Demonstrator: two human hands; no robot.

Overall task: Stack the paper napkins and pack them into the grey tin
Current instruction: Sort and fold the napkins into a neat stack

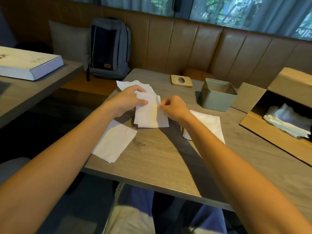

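Both bare forearms reach in from the bottom edge over the wooden tabletop, and below its near edge the person's lap is only partly seen. At mid-table the left hand holds a bundle of white paper napkins, thin and soft-edged, their corners unevenly fanned; the thumb lies over the top sheet and the fingers curl round the far edge, so the grip is pinching the bundle from its left side. The right hand meets the same bundle at its right edge, thumb and forefinger pressed together on a small curled fold of one sheet. The bundle's lower end hangs just above or on the tabletop; which cannot be told. A loose napkin lies flat to the near left of the hands, and another napkin pile lies to the right, partly hidden under the right wrist. The grey tin stands open and upright beyond the right hand, well apart from the bundle, its inside in shadow. A wooden lid with an oval hole lies behind it. At the right edge an open cardboard box holds more napkins and is cut off by the frame.
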